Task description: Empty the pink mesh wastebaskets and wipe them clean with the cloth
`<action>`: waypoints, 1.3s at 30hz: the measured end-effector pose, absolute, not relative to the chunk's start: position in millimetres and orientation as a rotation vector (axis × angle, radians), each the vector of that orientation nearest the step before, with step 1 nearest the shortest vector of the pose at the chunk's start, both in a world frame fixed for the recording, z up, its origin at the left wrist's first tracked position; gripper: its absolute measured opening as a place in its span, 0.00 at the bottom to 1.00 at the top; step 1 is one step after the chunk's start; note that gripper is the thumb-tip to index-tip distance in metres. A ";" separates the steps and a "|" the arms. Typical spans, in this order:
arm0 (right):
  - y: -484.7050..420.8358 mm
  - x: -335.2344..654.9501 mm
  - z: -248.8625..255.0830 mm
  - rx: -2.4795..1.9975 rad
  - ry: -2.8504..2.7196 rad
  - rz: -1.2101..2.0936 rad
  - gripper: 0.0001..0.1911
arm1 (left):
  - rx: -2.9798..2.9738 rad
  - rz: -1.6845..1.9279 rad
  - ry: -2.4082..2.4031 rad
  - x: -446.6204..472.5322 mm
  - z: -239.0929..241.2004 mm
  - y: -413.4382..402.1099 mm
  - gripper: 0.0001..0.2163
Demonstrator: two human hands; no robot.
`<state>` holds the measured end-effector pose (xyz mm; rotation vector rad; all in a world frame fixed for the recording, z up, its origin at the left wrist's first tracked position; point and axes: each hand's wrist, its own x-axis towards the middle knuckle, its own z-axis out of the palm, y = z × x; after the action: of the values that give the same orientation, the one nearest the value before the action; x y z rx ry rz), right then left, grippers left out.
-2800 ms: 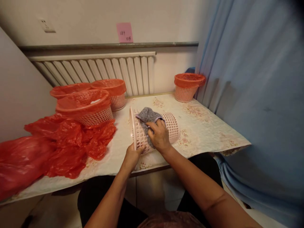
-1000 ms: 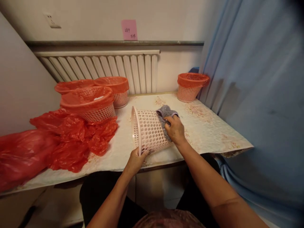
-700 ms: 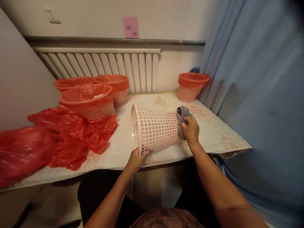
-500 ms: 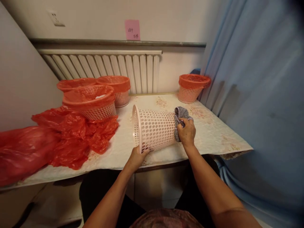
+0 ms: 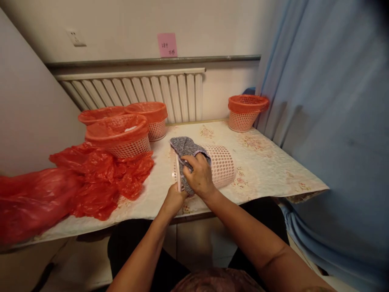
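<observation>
A pale pink perforated plastic wastebasket (image 5: 223,165) lies on its side on the table, its mouth toward the left and its base to the right. My left hand (image 5: 175,198) grips the rim at the near side; some of its fingers are hidden inside. Bunched in my right hand (image 5: 199,174) is a grey cloth (image 5: 184,147), pressed against the basket's outer wall close to the rim. The cloth covers much of the basket's left half.
Several baskets lined with red bags (image 5: 118,136) stand at the back left, behind a heap of loose red plastic bags (image 5: 100,174). Another lined basket (image 5: 243,121) is at the back right by a blue curtain (image 5: 319,121). A radiator (image 5: 136,89) runs behind the table (image 5: 264,178).
My right hand has slid the cloth leftward along the basket, from its base to near the rim. My left hand keeps its hold on the rim. The view has shifted slightly.
</observation>
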<state>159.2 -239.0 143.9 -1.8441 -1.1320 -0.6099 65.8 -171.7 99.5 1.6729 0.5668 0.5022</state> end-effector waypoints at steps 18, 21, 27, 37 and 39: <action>-319.8 295.8 83.4 -2.130 -0.614 -0.713 0.18 | 1.648 0.422 0.509 58.8 75.9 -164.8 0.20; -318.9 295.0 81.3 -2.106 -0.572 -0.717 0.17 | 1.741 0.378 0.425 47.1 57.0 -159.7 0.20; -308.4 280.3 88.0 -2.073 -0.543 -0.694 0.17 | 1.806 0.409 0.250 41.8 47.4 -159.3 0.25; -251.5 143.3 110.0 -1.843 -0.990 -0.591 0.17 | 1.824 0.551 0.327 54.4 70.5 -161.4 0.32; -247.2 130.5 111.4 -1.824 -1.063 -0.603 0.17 | 1.855 0.585 0.394 51.6 68.4 -157.6 0.33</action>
<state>130.5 -247.2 111.4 -1.8243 -1.0635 -0.6027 51.6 -157.6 68.4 1.8545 0.3942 0.5846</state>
